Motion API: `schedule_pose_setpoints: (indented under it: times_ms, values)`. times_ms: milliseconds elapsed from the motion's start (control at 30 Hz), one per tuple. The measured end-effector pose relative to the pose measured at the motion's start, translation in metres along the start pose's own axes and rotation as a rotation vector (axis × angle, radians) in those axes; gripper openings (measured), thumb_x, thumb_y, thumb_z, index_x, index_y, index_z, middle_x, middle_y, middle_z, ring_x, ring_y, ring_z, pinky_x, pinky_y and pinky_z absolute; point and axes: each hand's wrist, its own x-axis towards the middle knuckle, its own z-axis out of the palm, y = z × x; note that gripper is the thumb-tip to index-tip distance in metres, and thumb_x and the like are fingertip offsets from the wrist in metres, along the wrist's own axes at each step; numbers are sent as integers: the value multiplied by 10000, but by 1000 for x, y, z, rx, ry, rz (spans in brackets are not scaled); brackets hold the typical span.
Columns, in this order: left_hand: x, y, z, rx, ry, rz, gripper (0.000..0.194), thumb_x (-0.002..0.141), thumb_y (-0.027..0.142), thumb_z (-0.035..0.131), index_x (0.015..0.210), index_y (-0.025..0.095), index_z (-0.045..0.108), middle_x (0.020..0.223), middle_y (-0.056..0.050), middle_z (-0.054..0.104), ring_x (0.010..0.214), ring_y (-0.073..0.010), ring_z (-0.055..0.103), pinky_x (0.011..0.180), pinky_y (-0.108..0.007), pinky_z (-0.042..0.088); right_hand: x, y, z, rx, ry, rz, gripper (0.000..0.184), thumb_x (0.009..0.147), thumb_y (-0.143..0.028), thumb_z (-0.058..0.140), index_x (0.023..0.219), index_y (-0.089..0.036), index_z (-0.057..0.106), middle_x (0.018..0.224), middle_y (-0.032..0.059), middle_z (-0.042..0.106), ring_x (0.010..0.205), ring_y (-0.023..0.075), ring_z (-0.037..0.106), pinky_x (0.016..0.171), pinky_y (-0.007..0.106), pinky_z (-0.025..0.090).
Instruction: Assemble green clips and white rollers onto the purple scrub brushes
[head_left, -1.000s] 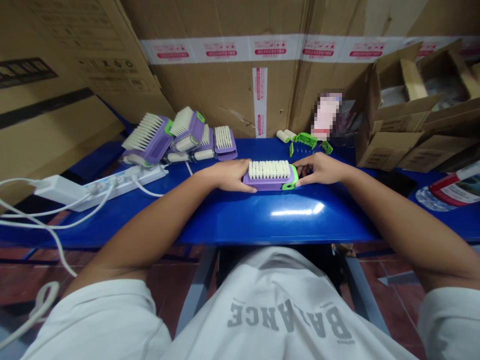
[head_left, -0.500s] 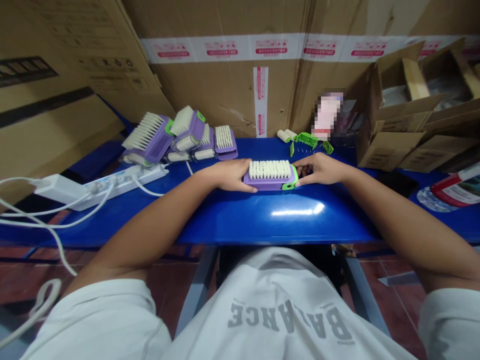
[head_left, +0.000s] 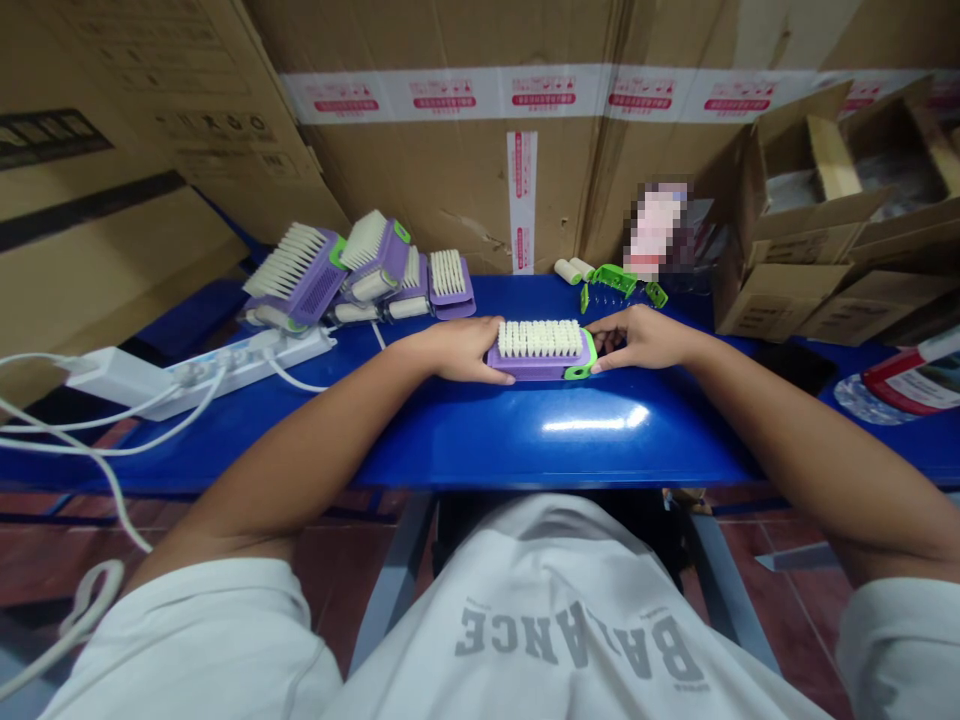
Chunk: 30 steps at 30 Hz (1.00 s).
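Observation:
A purple brush (head_left: 538, 343) with rows of white bristles facing up rests on the blue table in front of me. My left hand (head_left: 466, 350) grips its left end, thumb along the near side. At the other end, my right hand (head_left: 637, 338) has its thumb and fingers curled against the green end cap (head_left: 583, 360); the tips of some fingers are hidden. Behind the right hand lie loose green plastic parts (head_left: 615, 280), small springs and two cream rollers (head_left: 568, 271).
Several similar purple brushes (head_left: 367, 255) are piled at the back left, beside a white power strip (head_left: 225, 375) with cables. Opened cardboard boxes (head_left: 795, 240) stand at the right, near a plastic bottle (head_left: 911, 380). Large cartons (head_left: 442, 170) wall off the table's back.

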Motion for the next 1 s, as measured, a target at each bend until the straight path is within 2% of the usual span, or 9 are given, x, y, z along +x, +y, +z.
schedule_pose_setpoints:
  times_ms: [233, 700, 1000]
  values:
    - [0, 2, -2, 17, -20, 4, 885, 750, 866, 624, 1339, 208, 576, 1338, -202, 700, 1208, -424, 701, 976, -458, 542, 0, -2, 0, -11, 11, 3, 614, 708, -619, 917, 1147, -194, 857, 836, 40, 800, 698, 182, 673, 684, 307, 520]
    - [-1, 2, -1, 17, 2, -6, 863, 740, 868, 639, 1327, 240, 575, 1312, -170, 719, 1184, -408, 713, 960, -441, 540, 0, 1, 1, -10, 21, 17, 642, 695, -633, 919, 1154, -188, 855, 841, 47, 801, 701, 188, 668, 681, 318, 511]
    - [0, 3, -2, 9, -10, -10, 898, 736, 863, 632, 1353, 214, 572, 1347, -201, 700, 1209, -428, 701, 973, -460, 541, 1, 1, 1, 1, 27, 27, 627, 678, -622, 930, 1131, -195, 862, 839, 43, 799, 703, 186, 671, 688, 320, 517]
